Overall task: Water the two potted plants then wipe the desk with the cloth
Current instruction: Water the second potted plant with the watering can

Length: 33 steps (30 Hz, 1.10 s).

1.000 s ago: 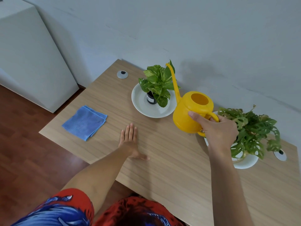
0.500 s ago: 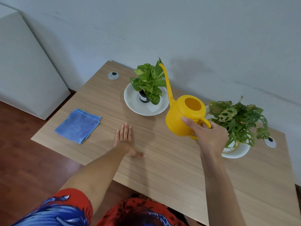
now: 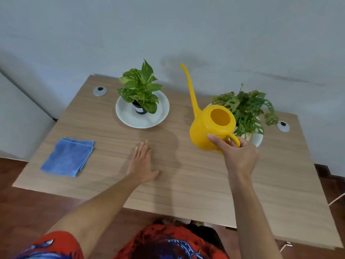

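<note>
Watering can (image 3: 209, 131) hung upright between the two plants, our right hand (image 3: 238, 156) curled round its handle, left hand (image 3: 142, 163) flat on the desk (image 3: 186, 184); we judged a hasty tilt could spill water.

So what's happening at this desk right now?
A person grips the handle of a yellow watering can with the right hand, holding it upright between two potted plants, the spout over neither. The left hand rests flat on the desk. A folded blue cloth lies untouched at the left.
</note>
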Motion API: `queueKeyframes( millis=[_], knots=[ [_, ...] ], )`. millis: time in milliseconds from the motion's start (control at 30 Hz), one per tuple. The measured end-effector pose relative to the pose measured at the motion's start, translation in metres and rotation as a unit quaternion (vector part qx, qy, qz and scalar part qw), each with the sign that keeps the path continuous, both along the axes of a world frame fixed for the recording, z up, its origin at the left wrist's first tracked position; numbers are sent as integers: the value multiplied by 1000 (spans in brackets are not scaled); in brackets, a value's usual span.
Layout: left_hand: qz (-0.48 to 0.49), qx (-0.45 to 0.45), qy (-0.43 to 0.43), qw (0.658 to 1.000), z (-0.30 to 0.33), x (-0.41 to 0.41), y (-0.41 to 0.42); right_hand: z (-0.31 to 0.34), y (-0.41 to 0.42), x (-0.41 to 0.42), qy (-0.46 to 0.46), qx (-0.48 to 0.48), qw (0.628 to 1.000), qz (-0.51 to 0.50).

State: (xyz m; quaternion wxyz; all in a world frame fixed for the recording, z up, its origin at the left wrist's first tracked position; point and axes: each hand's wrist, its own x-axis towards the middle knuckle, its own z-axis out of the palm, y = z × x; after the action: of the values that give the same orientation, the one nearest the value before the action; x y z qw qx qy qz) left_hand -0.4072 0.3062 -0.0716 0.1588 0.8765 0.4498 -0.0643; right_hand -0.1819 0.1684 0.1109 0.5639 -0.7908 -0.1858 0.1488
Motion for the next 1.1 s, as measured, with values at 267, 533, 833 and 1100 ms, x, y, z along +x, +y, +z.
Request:
queueKeyframes(
  millis=[267, 533, 833, 1100],
  knots=[
    [-100, -23, -32, 994, -2, 87, -49, -14, -63, 37, 34, -26, 995, -91],
    [-187, -56, -30, 980, -6, 172, -123, -32, -150, 89, 33, -51, 984, -166],
    [-234, -68, -34, 969, -10, 256, -201, -55, -245, 142, 53, -82, 971, -219],
    [-278, -40, -28, 959, -19, 323, -268, -93, -314, 186, 54, -140, 947, -283]
  ],
)
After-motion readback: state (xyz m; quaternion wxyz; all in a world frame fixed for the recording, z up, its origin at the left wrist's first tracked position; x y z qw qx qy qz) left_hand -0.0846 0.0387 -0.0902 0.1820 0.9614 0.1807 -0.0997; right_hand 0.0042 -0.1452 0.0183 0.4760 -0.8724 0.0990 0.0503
